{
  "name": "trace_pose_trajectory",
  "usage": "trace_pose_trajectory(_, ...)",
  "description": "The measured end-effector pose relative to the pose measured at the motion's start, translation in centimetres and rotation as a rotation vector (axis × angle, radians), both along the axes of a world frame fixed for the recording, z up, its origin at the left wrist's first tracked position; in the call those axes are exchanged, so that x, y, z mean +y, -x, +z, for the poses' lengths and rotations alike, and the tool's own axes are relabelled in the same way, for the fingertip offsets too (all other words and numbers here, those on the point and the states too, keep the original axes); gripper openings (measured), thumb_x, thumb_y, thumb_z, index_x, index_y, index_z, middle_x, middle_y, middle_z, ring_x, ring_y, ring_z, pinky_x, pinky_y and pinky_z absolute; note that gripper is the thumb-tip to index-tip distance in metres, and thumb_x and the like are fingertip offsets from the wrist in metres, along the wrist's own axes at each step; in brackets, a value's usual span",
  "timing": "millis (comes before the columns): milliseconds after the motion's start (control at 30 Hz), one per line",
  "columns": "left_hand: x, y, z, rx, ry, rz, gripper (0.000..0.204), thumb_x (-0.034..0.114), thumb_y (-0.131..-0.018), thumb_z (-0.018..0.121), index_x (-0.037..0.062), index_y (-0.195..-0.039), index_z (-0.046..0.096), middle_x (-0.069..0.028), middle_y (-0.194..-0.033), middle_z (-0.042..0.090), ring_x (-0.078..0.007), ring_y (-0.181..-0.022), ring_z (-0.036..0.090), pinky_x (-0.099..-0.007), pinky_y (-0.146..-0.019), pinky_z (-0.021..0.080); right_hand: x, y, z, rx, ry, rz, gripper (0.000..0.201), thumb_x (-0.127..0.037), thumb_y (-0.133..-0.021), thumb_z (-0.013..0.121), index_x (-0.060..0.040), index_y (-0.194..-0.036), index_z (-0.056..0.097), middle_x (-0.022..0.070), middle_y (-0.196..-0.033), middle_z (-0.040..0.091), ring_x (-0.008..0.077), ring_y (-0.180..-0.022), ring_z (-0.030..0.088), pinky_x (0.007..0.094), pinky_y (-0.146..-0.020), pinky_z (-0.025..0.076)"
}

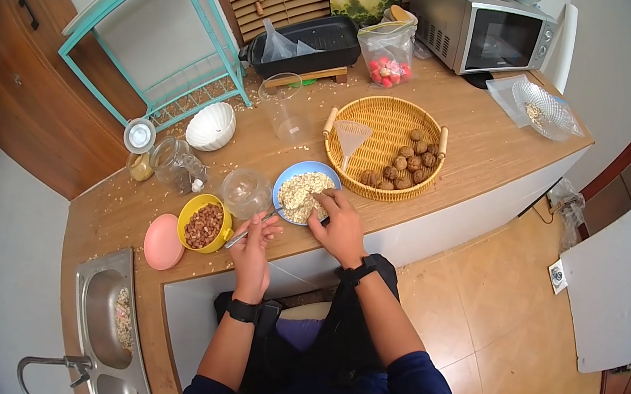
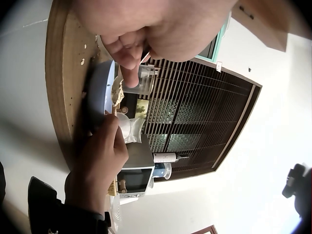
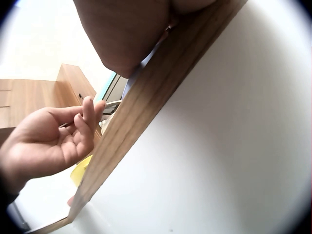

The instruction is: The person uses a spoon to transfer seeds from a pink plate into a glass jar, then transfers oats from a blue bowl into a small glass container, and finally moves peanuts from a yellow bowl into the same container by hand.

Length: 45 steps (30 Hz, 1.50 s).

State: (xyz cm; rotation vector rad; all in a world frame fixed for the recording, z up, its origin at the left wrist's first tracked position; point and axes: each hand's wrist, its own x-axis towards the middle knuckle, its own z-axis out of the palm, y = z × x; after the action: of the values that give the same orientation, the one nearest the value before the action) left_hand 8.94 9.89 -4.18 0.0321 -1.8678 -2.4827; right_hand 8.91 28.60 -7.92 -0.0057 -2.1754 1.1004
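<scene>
My left hand [image 1: 252, 251] pinches a metal spoon [image 1: 236, 240] by its handle, with the spoon's far end at the left rim of a blue bowl [image 1: 283, 181]. Pale rolled oats [image 1: 305, 187] fill that bowl. Across from it, my right hand [image 1: 341, 232] grips the bowl's near right rim, fingertips over the oats and thumb low at the edge. From the left wrist, flakes show near the spoon tip, close over the bowl [image 2: 103, 85]. The right wrist view has the left hand [image 3: 53, 141] with curled fingers, while the right hand hides most of the bowl.
Left of the bowl stand a clear round container [image 1: 246, 192], a yellow cup of brown nuts [image 1: 226, 228], a pink lid [image 1: 164, 242] and a glass jar [image 1: 173, 164]. A wicker basket [image 1: 369, 111] holds walnuts and a funnel [image 1: 351, 139]. A sink [image 1: 98, 295] lies left.
</scene>
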Motion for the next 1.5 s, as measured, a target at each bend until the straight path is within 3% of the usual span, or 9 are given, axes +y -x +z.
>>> trace_pose_trajectory(533,-5.9,2.7,6.4,0.179,0.054,0.234,0.035,0.022,-0.11,0.058,-0.0081,-0.127,0.063,-0.0196,-0.112,0.074,-0.0192,-0.092,0.072,-0.0288,-0.082,0.054,0.1,-0.3,0.2,0.038,-0.004,0.004,0.028,-0.02,-0.088,0.07,-0.0034,-0.11,0.074,0.0134,-0.113,0.069,0.0354,-0.095,0.071,0.0433,-0.082,0.059)
trace_pose_trajectory(600,-6.6,2.6,6.1,0.285,0.416,0.229,0.032,0.019,-0.11,0.057,-0.0081,-0.123,0.068,-0.0183,-0.11,0.075,-0.0196,-0.093,0.072,-0.0298,-0.082,0.055,0.1,-0.4,0.4,0.024,0.009,-0.002,0.034,-0.018,-0.087,0.068,-0.0026,-0.117,0.07,0.0146,-0.118,0.066,0.0369,-0.095,0.07,0.0447,-0.081,0.058)
trace_pose_trajectory(633,-6.8,2.5,5.8,0.29,0.416,0.229,0.032,0.019,-0.11,0.057,-0.0081,-0.123,0.068,-0.0183,-0.11,0.075,-0.0196,-0.093,0.072,-0.0298,-0.082,0.055,0.1,-0.4,0.6,0.029,0.01,-0.003,0.034,-0.018,-0.087,0.068,-0.0026,-0.117,0.07,0.0146,-0.118,0.066,0.0369,-0.095,0.07,0.0447,-0.081,0.058)
trace_pose_trajectory(800,-6.7,1.4,6.3,0.7,1.002,0.09,0.023,0.005,-0.106,0.058,-0.0083,-0.119,0.071,-0.0185,-0.104,0.075,-0.024,-0.095,0.073,-0.0346,-0.086,0.056,0.2,-0.6,0.6,-0.01,0.05,0.003,0.05,-0.012,-0.081,0.064,-0.0017,-0.13,0.058,0.0187,-0.128,0.059,0.0419,-0.101,0.067,0.0479,-0.082,0.057)
trace_pose_trajectory(1033,-4.0,-1.6,6.6,0.803,0.919,0.085,0.021,0.0,-0.103,0.059,-0.009,-0.119,0.07,-0.0192,-0.106,0.075,-0.0263,-0.099,0.074,-0.0357,-0.089,0.056,0.2,-0.8,0.7,0.064,0.052,-0.022,0.057,-0.007,-0.079,0.061,-0.0011,-0.135,0.052,0.0206,-0.13,0.057,0.0441,-0.102,0.065,0.0487,-0.082,0.057)
trace_pose_trajectory(1100,-2.7,-2.2,6.0,0.763,0.815,-0.043,0.021,-0.001,-0.102,0.059,-0.0083,-0.119,0.07,-0.0192,-0.108,0.075,-0.0269,-0.099,0.074,-0.0356,-0.09,0.056,0.1,-0.9,0.8,0.061,0.099,-0.022,0.059,-0.005,-0.079,0.061,-0.0007,-0.137,0.05,0.0215,-0.133,0.056,0.0447,-0.102,0.065,0.0487,-0.082,0.057)
trace_pose_trajectory(1333,-0.8,-0.3,1.7,0.702,0.845,-0.02,0.023,0.002,-0.105,0.058,-0.0088,-0.123,0.068,-0.0191,-0.11,0.075,-0.0256,-0.099,0.075,-0.0349,-0.089,0.057,0.3,-1.1,0.5,0.073,0.064,-0.007,0.06,-0.004,-0.079,0.061,-0.0001,-0.137,0.049,0.0216,-0.135,0.055,0.0451,-0.104,0.065,0.048,-0.083,0.057)
trace_pose_trajectory(1400,-0.5,0.1,0.2,0.402,0.574,-0.014,0.027,0.008,-0.108,0.057,-0.0096,-0.126,0.067,-0.0184,-0.112,0.075,-0.0228,-0.1,0.074,-0.0338,-0.089,0.057,0.3,-1.1,0.6,0.072,0.069,0.012,0.059,-0.003,-0.079,0.061,0.0,-0.137,0.05,0.0213,-0.134,0.055,0.0451,-0.105,0.064,0.048,-0.083,0.057)
trace_pose_trajectory(1500,0.1,-0.1,0.0,0.211,0.444,-0.043,0.033,0.017,-0.11,0.057,-0.0097,-0.128,0.066,-0.0179,-0.113,0.075,-0.021,-0.1,0.074,-0.0323,-0.088,0.057,0.3,-0.8,0.4,0.094,0.08,0.014,0.057,-0.002,-0.079,0.06,-0.0004,-0.135,0.05,0.0215,-0.133,0.055,0.0455,-0.107,0.064,0.0482,-0.084,0.056)
